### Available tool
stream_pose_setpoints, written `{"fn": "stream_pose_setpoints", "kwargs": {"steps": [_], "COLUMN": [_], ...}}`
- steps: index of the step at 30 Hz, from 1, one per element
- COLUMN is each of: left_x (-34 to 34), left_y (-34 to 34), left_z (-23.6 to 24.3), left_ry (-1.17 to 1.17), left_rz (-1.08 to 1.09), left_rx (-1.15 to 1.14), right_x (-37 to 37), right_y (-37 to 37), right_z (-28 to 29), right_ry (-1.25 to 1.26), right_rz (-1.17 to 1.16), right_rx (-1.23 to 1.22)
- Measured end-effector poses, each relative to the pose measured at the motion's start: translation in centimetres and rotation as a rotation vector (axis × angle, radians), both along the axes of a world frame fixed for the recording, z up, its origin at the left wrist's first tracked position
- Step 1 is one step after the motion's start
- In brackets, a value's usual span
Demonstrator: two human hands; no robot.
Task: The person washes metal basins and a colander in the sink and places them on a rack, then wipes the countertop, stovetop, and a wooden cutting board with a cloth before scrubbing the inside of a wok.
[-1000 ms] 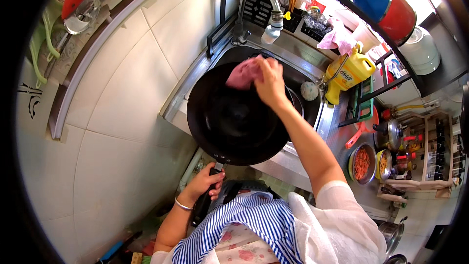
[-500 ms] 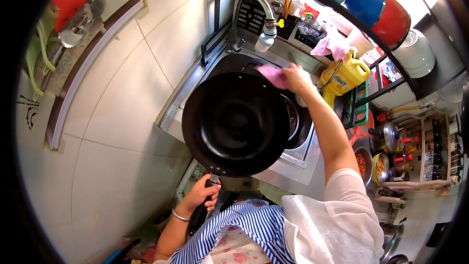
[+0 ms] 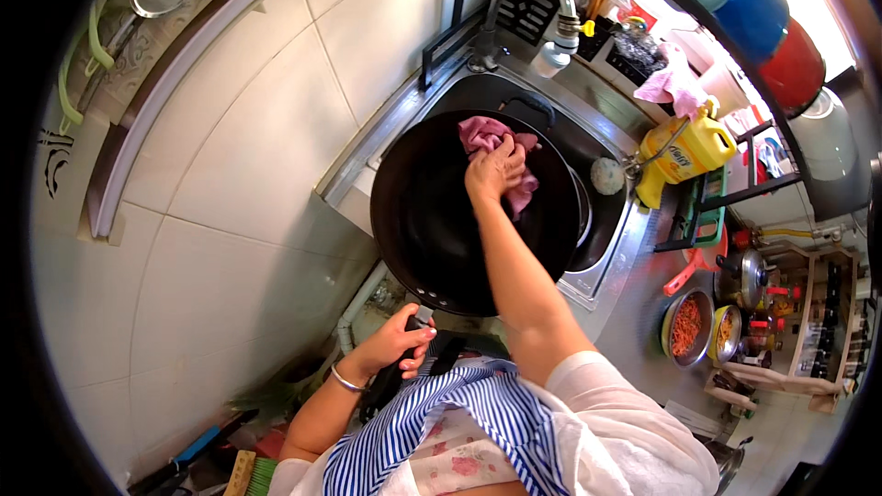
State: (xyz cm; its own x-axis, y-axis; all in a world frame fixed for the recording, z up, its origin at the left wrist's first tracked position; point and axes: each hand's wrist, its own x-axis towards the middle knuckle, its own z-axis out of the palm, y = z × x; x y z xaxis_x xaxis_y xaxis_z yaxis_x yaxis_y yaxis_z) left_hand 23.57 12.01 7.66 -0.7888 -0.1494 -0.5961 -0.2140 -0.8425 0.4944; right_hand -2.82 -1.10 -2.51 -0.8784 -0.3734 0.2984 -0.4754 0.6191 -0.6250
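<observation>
A large black wok (image 3: 432, 230) is held over the sink (image 3: 604, 262), its inside facing up. My left hand (image 3: 397, 343) is wrapped round its long black handle near the rim. Inside the wok, toward its far wall, my right hand (image 3: 496, 172) presses a bunched pink cloth (image 3: 485, 133) against the surface. Folds of the cloth stick out around my fingers. At the wok's far side a small loop handle (image 3: 531, 108) shows. The faucet (image 3: 549, 53) stands behind the wok, and no water is seen running from it.
Right of the sink stand a yellow detergent bottle (image 3: 680, 152) and a white scrubber (image 3: 606, 176). A black rack with bowls (image 3: 751, 18) overhangs the back right. Metal bowls of chopped food (image 3: 684, 329) sit on the right counter. A tiled wall (image 3: 248, 119) borders the left.
My right hand has brought the pink cloth from beyond the wok's far right rim into the wok. My left hand keeps its hold on the handle. The whole view has shifted somewhat.
</observation>
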Motion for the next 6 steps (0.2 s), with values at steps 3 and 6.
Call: {"fn": "stream_pose_setpoints", "kwargs": {"steps": [3,6], "left_x": [0.2,0.2], "left_y": [0.0,0.0], "left_z": [-0.4,-0.5], "left_ry": [-0.027,-0.008], "left_rz": [0.004,0.020], "left_rx": [-0.009,-0.003], "right_x": [3.3,5.1], "right_y": [-4.4,-4.6], "right_z": [1.4,-0.3], "right_ry": [-0.367,-0.285], "right_rz": [-0.165,0.473], "right_rx": [-0.260,-0.325]}}
